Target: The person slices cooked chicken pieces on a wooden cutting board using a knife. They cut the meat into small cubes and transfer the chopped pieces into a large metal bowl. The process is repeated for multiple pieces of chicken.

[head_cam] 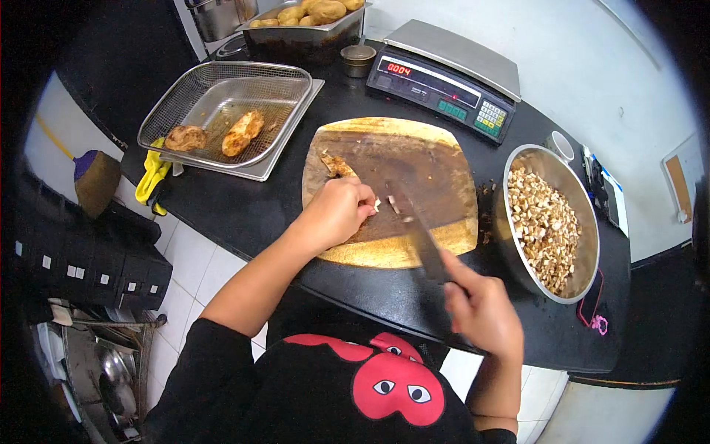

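My left hand presses a small pale piece of browned meat, perhaps chicken, against the round wooden cutting board. In my right hand is a kitchen knife, its blade blurred and angled over the board to the right of my left fingers. A few small cut bits lie by the blade. Beyond my left hand rests a browned strip. Right of the board, a steel bowl holds many small diced pieces.
A wire-mesh basket with two browned pieces sits on a metal tray at left, beside a yellow cloth. A digital scale, a small lidded tin and a pan of potato-like items stand behind. A phone lies right of the bowl.
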